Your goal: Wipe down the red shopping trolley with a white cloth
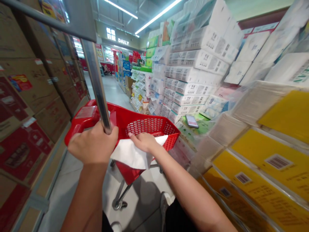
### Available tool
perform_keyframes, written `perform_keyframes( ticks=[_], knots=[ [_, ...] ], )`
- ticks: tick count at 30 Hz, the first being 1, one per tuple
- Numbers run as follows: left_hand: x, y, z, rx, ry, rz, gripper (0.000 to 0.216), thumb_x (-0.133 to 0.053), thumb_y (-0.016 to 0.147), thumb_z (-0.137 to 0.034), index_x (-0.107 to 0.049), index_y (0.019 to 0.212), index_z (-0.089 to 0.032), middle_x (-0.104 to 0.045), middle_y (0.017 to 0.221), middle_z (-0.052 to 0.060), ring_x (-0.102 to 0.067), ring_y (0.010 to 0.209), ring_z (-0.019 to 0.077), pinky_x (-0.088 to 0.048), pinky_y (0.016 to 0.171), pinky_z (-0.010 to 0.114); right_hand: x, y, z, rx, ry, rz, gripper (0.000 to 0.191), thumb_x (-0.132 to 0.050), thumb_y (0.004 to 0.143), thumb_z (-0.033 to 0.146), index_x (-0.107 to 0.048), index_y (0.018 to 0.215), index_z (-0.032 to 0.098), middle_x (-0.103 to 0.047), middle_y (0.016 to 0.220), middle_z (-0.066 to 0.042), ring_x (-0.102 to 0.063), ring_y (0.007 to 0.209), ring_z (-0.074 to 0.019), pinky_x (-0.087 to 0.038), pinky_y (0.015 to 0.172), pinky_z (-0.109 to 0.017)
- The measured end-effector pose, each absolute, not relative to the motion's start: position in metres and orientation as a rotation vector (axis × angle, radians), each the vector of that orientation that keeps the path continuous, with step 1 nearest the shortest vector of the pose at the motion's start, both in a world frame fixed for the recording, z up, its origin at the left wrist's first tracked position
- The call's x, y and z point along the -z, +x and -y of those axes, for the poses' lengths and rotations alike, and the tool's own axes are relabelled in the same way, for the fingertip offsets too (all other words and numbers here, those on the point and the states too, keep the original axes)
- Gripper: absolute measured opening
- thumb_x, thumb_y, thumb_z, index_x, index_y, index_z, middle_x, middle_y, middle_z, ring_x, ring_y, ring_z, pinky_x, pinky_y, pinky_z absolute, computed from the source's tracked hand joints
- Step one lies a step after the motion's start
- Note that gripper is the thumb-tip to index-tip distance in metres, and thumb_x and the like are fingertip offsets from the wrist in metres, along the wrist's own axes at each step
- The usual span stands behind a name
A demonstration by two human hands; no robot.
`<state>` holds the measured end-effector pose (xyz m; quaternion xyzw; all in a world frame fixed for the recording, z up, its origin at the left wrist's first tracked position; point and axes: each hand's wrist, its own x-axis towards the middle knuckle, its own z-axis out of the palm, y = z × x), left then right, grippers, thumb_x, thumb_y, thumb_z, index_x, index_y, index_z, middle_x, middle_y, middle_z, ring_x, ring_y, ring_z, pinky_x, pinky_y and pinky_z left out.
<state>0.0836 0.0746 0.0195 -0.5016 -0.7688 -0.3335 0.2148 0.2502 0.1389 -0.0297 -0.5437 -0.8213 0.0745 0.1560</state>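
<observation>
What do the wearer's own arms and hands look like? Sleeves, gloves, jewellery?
Left hand and right hand: ungloved, no rings visible. Left forearm and right forearm: no sleeves in view, no watch or bracelet seen.

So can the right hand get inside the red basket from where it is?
Probably yes: the right hand is on the white cloth at the near side of the red basket, and the open top just beyond looks free of anything blocking it.

- one left hand (93,146), one right hand (145,141)
- one red shopping cart (120,111)
- one white cloth (131,157)
- one metal pole (94,74)
- two strip lights (158,16)
- one "DAILY" sign (123,42)
- three barcodes (279,161) on yellow packs (260,145)
</observation>
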Motion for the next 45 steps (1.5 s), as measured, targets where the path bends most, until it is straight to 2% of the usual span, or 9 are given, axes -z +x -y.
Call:
perform_keyframes(
  ticks=[6,15,19,22,25,30,34,38,45],
  knots=[
    [-0.015,0.082,-0.069,0.911,-1.401,2.036,0.055,-0.039,0.09,-0.06,-0.073,0.099,-0.017,-0.065,0.073,0.015,-0.062,0.076,0.0315,-0.04,0.065,0.04,0.044,0.304,-0.163,-0.188,-2.016,1.96,0.069,-0.028,0.103,0.061,-0.078,0.095,0.015,-0.077,0.098,-0.019,-0.073,0.092,-0.0301,-0.047,0.072,-0.034],
    [-0.015,0.076,-0.071,0.942,-1.435,2.038,0.063,-0.028,0.097,-0.056,-0.074,0.101,-0.014,-0.066,0.075,0.015,-0.062,0.077,0.0281,-0.038,0.067,0.038,0.057,0.215,-0.108,0.117,-1.453,2.054,0.058,-0.024,0.109,0.041,-0.073,0.086,0.02,-0.075,0.082,-0.008,-0.066,0.074,-0.0203,-0.038,0.072,-0.03],
    [-0.016,0.072,-0.073,0.972,-1.44,2.059,0.059,-0.032,0.096,-0.057,-0.074,0.098,-0.015,-0.067,0.079,0.016,-0.063,0.082,0.0301,-0.04,0.073,0.041,0.048,0.231,-0.118,-0.075,-1.351,2.207,0.056,-0.029,0.108,0.047,-0.073,0.085,0.02,-0.072,0.078,-0.005,-0.065,0.077,-0.019,-0.036,0.068,-0.026],
    [-0.014,0.069,-0.077,1.026,-1.43,2.074,0.054,-0.036,0.094,-0.056,-0.074,0.094,-0.017,-0.065,0.075,0.013,-0.063,0.081,0.0288,-0.041,0.077,0.04,0.044,0.267,-0.136,-0.285,-1.202,2.195,0.063,-0.021,0.109,0.048,-0.073,0.088,0.019,-0.074,0.086,-0.005,-0.067,0.083,-0.0182,-0.04,0.074,-0.025],
    [-0.011,0.066,-0.08,1.094,-1.432,2.069,0.05,-0.041,0.092,-0.055,-0.073,0.089,-0.017,-0.063,0.071,0.01,-0.062,0.079,0.0272,-0.041,0.079,0.04,0.045,0.3,-0.149,-0.232,-1.314,2.113,0.064,-0.02,0.109,0.05,-0.074,0.095,0.018,-0.076,0.098,-0.008,-0.068,0.093,-0.0204,-0.041,0.079,-0.026],
    [-0.008,0.065,-0.084,1.186,-1.424,2.042,0.043,-0.046,0.09,-0.051,-0.071,0.084,-0.017,-0.06,0.068,0.009,-0.06,0.079,0.027,-0.04,0.079,0.04,0.054,0.299,-0.141,-0.072,-1.754,2.266,0.065,-0.024,0.107,0.053,-0.073,0.082,0.018,-0.075,0.085,-0.013,-0.069,0.085,-0.0244,-0.039,0.072,-0.029],
    [-0.008,0.067,-0.085,1.211,-1.421,2.041,0.04,-0.048,0.089,-0.049,-0.071,0.084,-0.016,-0.06,0.068,0.009,-0.06,0.079,0.0273,-0.04,0.08,0.04,0.056,0.254,-0.115,0.072,-1.468,2.283,0.055,-0.026,0.107,0.048,-0.07,0.091,0.019,-0.075,0.089,-0.009,-0.067,0.086,-0.0221,-0.036,0.075,-0.029],
    [-0.008,0.064,-0.087,1.2,-1.429,2.021,0.046,-0.045,0.09,-0.053,-0.071,0.087,-0.015,-0.061,0.069,0.01,-0.061,0.078,0.0272,-0.04,0.081,0.04,0.051,0.237,-0.107,0.117,-1.188,2.355,0.048,-0.033,0.104,0.055,-0.065,0.103,0.018,-0.074,0.097,-0.008,-0.066,0.09,-0.0222,-0.034,0.074,-0.029],
    [-0.006,0.043,-0.089,1.18,-1.465,1.993,0.042,-0.049,0.088,-0.052,-0.069,0.086,-0.015,-0.06,0.069,0.009,-0.061,0.079,0.0262,-0.04,0.083,0.04,0.064,0.334,-0.153,0.209,-1.582,2.552,0.061,-0.038,0.096,0.073,-0.071,0.096,0.021,-0.076,0.093,-0.01,-0.068,0.086,-0.0255,-0.032,0.066,-0.028]
  ],
)
